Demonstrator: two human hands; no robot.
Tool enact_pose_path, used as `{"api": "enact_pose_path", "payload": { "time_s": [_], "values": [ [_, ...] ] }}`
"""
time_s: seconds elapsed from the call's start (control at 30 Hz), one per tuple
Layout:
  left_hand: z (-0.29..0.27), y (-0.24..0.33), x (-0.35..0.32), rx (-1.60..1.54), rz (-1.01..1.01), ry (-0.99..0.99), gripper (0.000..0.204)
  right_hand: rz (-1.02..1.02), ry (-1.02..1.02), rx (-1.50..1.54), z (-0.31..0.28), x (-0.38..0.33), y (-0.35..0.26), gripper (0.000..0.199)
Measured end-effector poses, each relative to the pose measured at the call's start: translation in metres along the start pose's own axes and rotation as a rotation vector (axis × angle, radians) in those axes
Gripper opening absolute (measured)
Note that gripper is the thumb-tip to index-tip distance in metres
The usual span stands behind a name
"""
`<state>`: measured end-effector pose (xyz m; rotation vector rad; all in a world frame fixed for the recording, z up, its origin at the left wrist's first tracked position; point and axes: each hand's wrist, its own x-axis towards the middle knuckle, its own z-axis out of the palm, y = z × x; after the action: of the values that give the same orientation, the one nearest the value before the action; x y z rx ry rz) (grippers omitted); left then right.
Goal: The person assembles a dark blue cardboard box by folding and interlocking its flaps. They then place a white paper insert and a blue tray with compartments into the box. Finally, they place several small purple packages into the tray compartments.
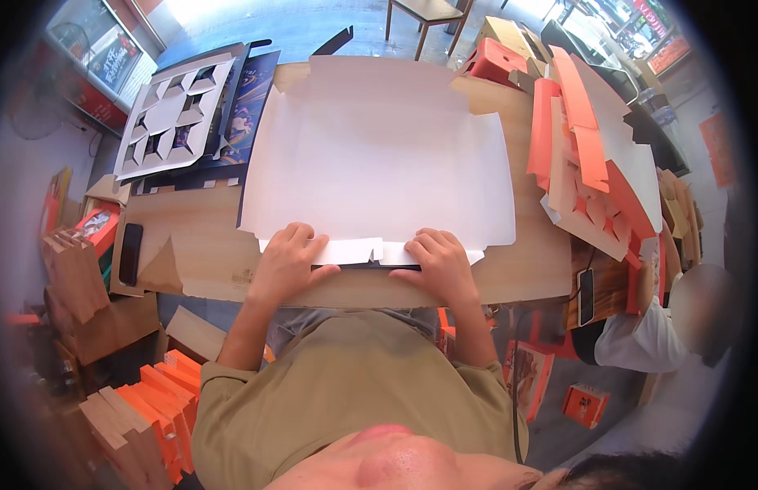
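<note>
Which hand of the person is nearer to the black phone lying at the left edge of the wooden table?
Left. The left hand presses the white cardboard sheet just right of the black phone; the right hand lies farther right.

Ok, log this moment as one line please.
left hand: pressing near flap | right hand: pressing near flap | item: large flat white die-cut cardboard sheet | surface: wooden table
</note>
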<state>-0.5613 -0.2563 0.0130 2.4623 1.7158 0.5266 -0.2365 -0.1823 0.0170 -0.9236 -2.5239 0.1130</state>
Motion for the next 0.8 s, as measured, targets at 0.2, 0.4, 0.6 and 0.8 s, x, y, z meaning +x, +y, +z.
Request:
{"api": "enact_pose_path", "payload": {
  "time_s": [0.2, 0.4, 0.6, 0.8],
  "values": [
    [-0.012, 0.008, 0.011, -0.079, -0.117, -0.023, 0.044, 0.053, -0.048, 0.016, -0.002, 0.01, 0.0, 0.039],
    [-0.005, 0.002, 0.019, -0.057, -0.113, 0.149, 0.038, 0.119, -0.095, -0.045, 0.005, 0.019, 0.004, 0.041],
    [0.001, -0.002, -0.012, -0.076, 0.006, 0.666, 0.033, 0.126, -0.082, -0.04, 0.004, 0.018, -0.001, 0.04],
    [0.012, -0.011, -0.06, -0.113, -0.341, 0.605, 0.033, 0.123, -0.101, -0.036, 0.002, 0.021, -0.003, 0.038]
  ]
}}
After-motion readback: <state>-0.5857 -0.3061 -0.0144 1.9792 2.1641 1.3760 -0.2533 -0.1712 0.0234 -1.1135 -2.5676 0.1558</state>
